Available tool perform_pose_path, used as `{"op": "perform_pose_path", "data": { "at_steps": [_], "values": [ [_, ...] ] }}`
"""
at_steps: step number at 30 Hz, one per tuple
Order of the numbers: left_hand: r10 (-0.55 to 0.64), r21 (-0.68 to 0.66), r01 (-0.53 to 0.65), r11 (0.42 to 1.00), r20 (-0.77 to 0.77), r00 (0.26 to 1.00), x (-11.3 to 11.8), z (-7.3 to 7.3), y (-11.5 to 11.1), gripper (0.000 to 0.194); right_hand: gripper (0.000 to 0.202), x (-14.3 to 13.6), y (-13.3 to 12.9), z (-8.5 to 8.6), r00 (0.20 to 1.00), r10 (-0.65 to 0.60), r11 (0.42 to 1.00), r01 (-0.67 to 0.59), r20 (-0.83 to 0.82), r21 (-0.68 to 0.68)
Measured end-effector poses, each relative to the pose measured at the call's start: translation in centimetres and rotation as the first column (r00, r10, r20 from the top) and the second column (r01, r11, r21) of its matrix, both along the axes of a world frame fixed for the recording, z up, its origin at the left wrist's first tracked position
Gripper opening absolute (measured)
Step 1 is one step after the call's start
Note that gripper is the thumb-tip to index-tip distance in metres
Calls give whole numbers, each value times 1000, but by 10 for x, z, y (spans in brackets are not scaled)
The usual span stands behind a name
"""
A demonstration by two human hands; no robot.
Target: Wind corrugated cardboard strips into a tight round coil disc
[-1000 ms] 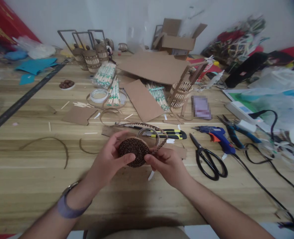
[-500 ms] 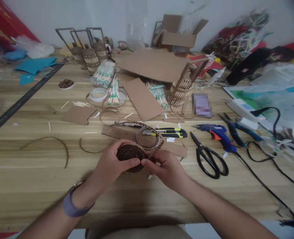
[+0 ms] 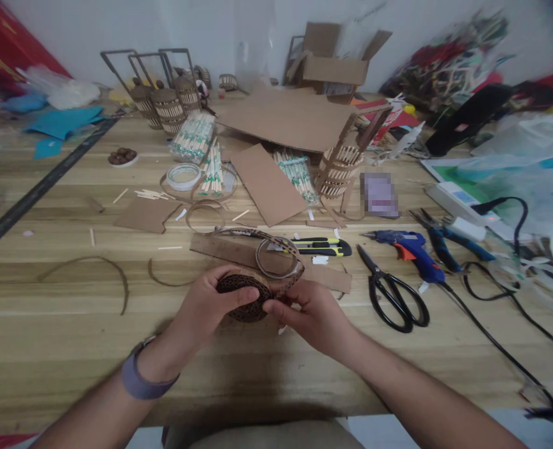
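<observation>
A round, dark brown coil of corrugated cardboard (image 3: pixel 244 307) is held over the near middle of the table. My left hand (image 3: pixel 211 302) wraps round its left side, the thumb lying across the top face. At the coil's right edge, my right hand (image 3: pixel 307 312) pinches a thin cardboard strip (image 3: pixel 294 280) where it meets the coil. From there the strip loops up and back to the left. Behind the hands lies a grey-white ring of tape (image 3: pixel 259 257), partly inside the strip's loop.
A yellow-black cutter (image 3: pixel 323 246) lies behind the hands, with black scissors (image 3: pixel 396 299), a blue glue gun (image 3: pixel 410 249) and pliers (image 3: pixel 445 240) at right. Cardboard sheets (image 3: pixel 269 184), stick bundles (image 3: pixel 195 136) and small slatted buckets (image 3: pixel 168 112) stand or lie farther back.
My left thumb has shifted slightly left and up on the coil, away from my right thumb. The strip's loop has moved a little, and the coil has shifted slightly left.
</observation>
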State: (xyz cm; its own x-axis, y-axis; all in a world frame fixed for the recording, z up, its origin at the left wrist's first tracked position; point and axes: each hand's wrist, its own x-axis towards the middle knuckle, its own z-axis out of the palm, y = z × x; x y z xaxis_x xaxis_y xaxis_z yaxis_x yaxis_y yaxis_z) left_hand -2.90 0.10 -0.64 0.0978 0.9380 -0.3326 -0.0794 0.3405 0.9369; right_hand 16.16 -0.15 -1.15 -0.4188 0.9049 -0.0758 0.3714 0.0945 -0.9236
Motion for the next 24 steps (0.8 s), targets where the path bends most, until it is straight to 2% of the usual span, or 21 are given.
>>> {"op": "perform_pose_path", "data": {
  "at_steps": [5, 7, 13, 20, 24],
  "values": [
    [-2, 23, 3, 1000, -48, 999, -3, 6, 1, 25, 42, 4, 5, 3, 983, -63, 976, 24, -171, -217],
    [-19, 27, 21, 999, -91, 996, -5, 9, 1, 24, 41, 5, 6, 5, 975, -92, 969, 41, -203, -244],
    [-88, 59, 99, 993, -168, 982, -6, 17, 0, 20, 40, 8, 8, 12, 980, -47, 974, 2, -194, -227],
    [-22, 97, 42, 994, -201, 979, -6, 20, 1, 21, 36, 11, 8, 16, 993, -28, 995, 16, -118, -96],
    [-52, 90, 75, 993, -241, 969, -6, 19, 1, 21, 29, 11, 7, 18, 995, -53, 998, 51, -89, -20]
  ]
}}
